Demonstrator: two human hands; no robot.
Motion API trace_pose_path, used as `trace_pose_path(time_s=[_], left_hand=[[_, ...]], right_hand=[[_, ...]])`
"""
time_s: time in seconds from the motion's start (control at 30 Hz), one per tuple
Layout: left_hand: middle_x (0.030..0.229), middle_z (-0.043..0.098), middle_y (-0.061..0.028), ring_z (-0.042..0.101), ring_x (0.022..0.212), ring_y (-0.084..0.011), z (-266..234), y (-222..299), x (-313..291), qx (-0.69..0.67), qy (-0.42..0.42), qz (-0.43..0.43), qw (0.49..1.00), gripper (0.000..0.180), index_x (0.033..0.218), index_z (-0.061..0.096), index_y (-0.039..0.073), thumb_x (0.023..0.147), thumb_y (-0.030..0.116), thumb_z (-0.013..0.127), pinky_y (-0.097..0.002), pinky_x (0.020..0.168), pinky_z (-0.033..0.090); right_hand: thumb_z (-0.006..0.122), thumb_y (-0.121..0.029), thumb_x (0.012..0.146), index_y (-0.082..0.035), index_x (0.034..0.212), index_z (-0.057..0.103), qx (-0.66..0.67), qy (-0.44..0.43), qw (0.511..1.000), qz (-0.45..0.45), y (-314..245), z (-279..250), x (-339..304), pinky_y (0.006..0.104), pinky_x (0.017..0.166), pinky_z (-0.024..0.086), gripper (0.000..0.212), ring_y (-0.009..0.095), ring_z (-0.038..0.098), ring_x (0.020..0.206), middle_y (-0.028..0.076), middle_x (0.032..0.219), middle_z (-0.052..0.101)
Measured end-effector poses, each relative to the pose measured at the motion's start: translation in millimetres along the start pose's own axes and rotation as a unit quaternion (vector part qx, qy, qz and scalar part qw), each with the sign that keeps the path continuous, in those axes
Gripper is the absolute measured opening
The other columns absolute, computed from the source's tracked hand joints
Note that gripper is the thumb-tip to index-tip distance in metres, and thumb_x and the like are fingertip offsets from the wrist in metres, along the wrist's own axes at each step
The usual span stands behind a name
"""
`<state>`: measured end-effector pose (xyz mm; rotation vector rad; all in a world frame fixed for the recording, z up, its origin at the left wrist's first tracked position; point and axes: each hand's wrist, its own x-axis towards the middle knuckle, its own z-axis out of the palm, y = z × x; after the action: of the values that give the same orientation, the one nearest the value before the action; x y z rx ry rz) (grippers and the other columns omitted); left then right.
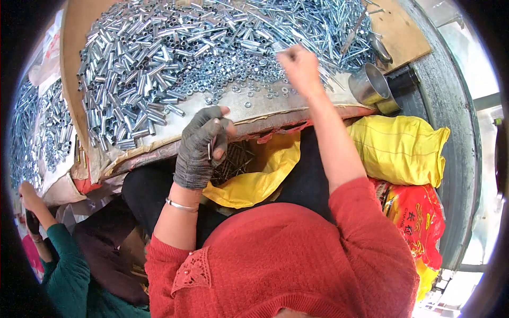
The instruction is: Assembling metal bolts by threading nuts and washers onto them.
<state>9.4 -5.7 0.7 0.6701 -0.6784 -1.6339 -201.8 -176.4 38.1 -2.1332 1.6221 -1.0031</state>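
Observation:
My left hand (204, 146), in a grey knitted glove with bare fingertips, is closed in front of the table edge. A thin, shiny metal piece (210, 149) shows between its fingers; its exact kind is unclear. My bare right hand (300, 66) is pinched over the pile, and whatever its fingertips hold is too small to name. Beneath it and to its left lie small nuts or washers (233, 74). Short metal sleeves (132, 79) heap up on the left, and long thin rods or bolts (334, 32) at the far right.
An open yellow bag (249, 190) in my lap holds brownish metal pieces (233, 161). To the right are a metal cup (368, 84), a dark-handled tool (379, 50), a yellow sack (400, 148) and a red bag (419, 222). A green-sleeved co-worker (66, 270) works at left.

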Motion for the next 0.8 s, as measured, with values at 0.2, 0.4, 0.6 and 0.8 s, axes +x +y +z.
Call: trace_pose_path(time_s=[0.2,0.4,0.6,0.8], left_hand=[[0.092,0.063,-0.0119,0.049,0.049,-0.0074,-1,-15,-1,-0.08,0.064,0.035,0.994,0.032,0.116,0.051,0.002,0.091,0.022,0.054,-0.0173,0.037,0.036],[0.062,0.056,-0.0049,0.037,0.037,-0.006,-2,-13,-1,-0.02,0.007,-0.055,0.998,0.017,0.102,0.055,0.006,0.092,0.019,0.053,-0.0172,0.034,0.028],[0.066,0.058,-0.0059,0.04,0.039,-0.0068,3,-12,-6,0.087,0.072,-0.078,0.991,0.022,0.105,0.054,0.005,0.088,0.019,0.057,-0.0181,0.033,0.03],[0.097,0.063,-0.0192,0.061,0.061,-0.0173,-6,-11,-5,-0.039,0.039,-0.006,0.998,0.038,0.121,0.045,0.0,0.087,0.014,0.055,-0.0201,0.036,0.04]], right_hand=[[0.069,-0.023,0.078,-0.001,0.084,0.065,0.221,-0.174,0.959,-0.021,-57,6,-55,0.0305,0.069,0.049,0.023,0.017,0.062,0.072,0.011,0.077,0.067],[0.066,-0.024,0.079,-0.001,0.084,0.063,-0.119,0.149,0.977,0.098,46,-17,24,0.0402,0.071,0.049,0.024,0.032,0.065,0.08,0.018,0.085,0.067],[0.058,-0.023,0.08,-0.004,0.089,0.061,-0.323,0.015,0.946,0.032,57,-15,28,0.0474,0.074,0.048,0.021,0.036,0.063,0.084,0.019,0.087,0.064],[0.056,-0.021,0.084,-0.002,0.088,0.056,-0.254,0.179,0.948,-0.073,-1,-45,3,0.0448,0.066,0.05,0.019,0.034,0.064,0.073,0.018,0.083,0.064]])
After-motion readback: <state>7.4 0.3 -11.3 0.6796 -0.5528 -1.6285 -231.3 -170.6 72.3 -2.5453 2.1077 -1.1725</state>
